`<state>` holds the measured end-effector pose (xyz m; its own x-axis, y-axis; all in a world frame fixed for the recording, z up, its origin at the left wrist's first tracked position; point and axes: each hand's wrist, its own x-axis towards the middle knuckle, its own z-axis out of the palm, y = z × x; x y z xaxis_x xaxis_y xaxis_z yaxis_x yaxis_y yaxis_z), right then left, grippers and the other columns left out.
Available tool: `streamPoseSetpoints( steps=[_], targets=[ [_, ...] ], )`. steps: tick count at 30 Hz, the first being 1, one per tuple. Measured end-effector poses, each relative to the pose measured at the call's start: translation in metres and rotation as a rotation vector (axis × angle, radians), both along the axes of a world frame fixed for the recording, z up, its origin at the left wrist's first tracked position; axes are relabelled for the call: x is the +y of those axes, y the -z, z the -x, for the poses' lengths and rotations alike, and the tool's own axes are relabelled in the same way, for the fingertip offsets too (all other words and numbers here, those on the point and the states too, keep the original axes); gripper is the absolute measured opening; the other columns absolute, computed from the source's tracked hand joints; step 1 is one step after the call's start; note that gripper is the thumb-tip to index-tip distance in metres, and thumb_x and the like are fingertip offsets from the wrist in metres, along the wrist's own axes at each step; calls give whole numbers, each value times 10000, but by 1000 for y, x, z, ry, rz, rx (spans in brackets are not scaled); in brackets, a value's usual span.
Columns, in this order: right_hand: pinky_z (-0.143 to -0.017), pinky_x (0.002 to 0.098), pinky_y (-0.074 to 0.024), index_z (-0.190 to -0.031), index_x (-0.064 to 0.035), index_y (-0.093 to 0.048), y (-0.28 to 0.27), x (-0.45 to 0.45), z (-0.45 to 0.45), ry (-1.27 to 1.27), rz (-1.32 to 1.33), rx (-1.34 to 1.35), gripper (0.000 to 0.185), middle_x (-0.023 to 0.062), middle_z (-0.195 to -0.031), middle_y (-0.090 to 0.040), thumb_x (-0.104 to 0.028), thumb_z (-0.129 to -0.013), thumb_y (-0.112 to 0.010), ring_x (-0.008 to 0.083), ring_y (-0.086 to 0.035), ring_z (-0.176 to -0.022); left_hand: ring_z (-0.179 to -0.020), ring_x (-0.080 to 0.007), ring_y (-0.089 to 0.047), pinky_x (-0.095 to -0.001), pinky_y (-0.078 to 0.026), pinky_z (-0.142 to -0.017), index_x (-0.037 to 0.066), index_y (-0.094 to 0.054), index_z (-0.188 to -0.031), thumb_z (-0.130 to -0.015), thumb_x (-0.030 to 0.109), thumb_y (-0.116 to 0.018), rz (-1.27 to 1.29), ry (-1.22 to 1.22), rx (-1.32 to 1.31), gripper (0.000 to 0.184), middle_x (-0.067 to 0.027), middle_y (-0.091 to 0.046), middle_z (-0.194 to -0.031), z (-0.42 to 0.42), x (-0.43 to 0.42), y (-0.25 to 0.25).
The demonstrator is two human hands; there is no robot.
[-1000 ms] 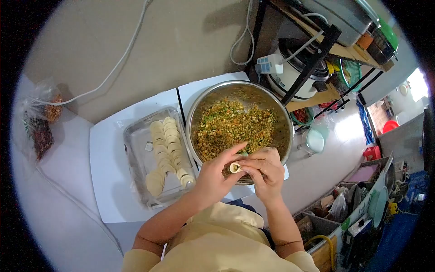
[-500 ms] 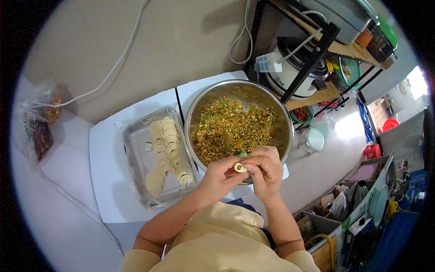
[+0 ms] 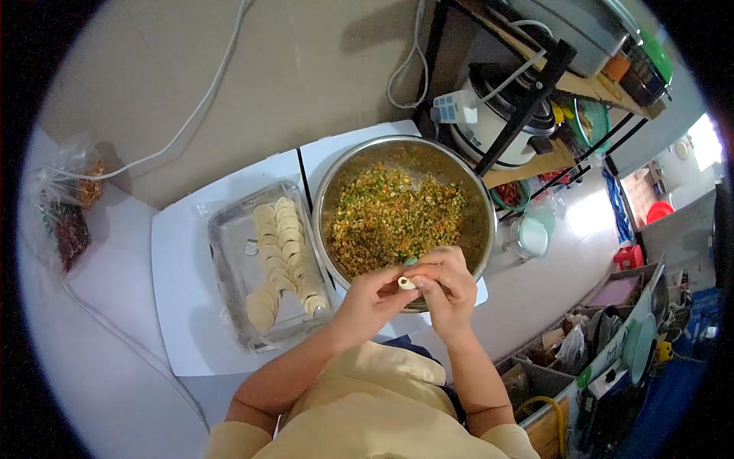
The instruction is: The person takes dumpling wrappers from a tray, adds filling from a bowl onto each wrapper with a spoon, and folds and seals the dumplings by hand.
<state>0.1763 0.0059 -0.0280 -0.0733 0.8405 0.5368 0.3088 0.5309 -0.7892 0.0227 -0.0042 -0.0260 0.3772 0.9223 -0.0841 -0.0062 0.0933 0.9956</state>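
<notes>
Cream-coloured, hollow-ended dough cone pinched in closed fingers of left hand and right hand; round steel bowl at twelve o'clock; shaping apparently in hand, gentle pressure called for.

Hands close together, fingers curled, forearms angled inward.

I'm watching remotely. My left hand and right hand are pinching a wrapper (end gaping) over a bowl.
</notes>
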Motion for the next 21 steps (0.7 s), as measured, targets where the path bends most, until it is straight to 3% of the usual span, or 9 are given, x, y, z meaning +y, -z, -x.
streamPoseSetpoints(
  steps=[2, 5, 11, 15, 17, 21],
  targets=[
    [-798, 361, -385, -786, -57, -675, -2, -1, 1, -38, 94, 50, 74, 62, -833, -619, -98, -725, -667, 260, -536, -838, -791, -58, -551, -225, -471, -673, -38, -560, -1102, -861, 39, -586, -12, 10, 12, 254, -41, -606, -919, 3, 3, -1],
    [-789, 357, -383, -796, -62, -681, -4, 0, -1, -53, -15, -92, 77, 65, -840, -620, -96, -729, -666, 255, -540, -836, -782, -58, -552, -228, -472, -674, -38, -564, -1085, -866, 44, -584, -59, 55, 82, 235, -38, -611, -886, 8, 5, -2],
    [-768, 361, -384, -810, -75, -690, 2, -2, -2, -12, 18, -17, 91, 59, -832, -619, -129, -740, -669, 250, -547, -814, -764, -51, -553, -227, -470, -663, -43, -589, -1014, -873, 60, -583, 91, 52, -64, 175, -34, -620, -841, 2, -1, -2],
    [-765, 365, -386, -779, -70, -675, -7, 0, -3, -58, 70, -32, 76, 69, -820, -610, -134, -738, -672, 255, -548, -812, -760, -54, -559, -230, -473, -643, -43, -588, -1023, -883, 63, -575, 31, 90, 6, 176, -36, -631, -847, 9, 1, -4],
    [-761, 362, -386, -802, -73, -685, -10, -1, -3, -52, 19, -161, 78, 77, -814, -604, -124, -750, -658, 249, -550, -808, -750, -64, -573, -235, -484, -635, -45, -589, -1020, -891, 71, -568, -2, 111, 42, 174, -42, -638, -845, 10, 2, -5],
    [-752, 360, -384, -812, -74, -688, -4, -2, 0, 1, -22, -110, 83, 71, -818, -606, -118, -752, -649, 240, -551, -795, -744, -80, -592, -241, -506, -663, -50, -594, -1010, -891, 79, -572, 53, 99, 12, 177, -51, -641, -836, 7, 1, -12]
  ],
)
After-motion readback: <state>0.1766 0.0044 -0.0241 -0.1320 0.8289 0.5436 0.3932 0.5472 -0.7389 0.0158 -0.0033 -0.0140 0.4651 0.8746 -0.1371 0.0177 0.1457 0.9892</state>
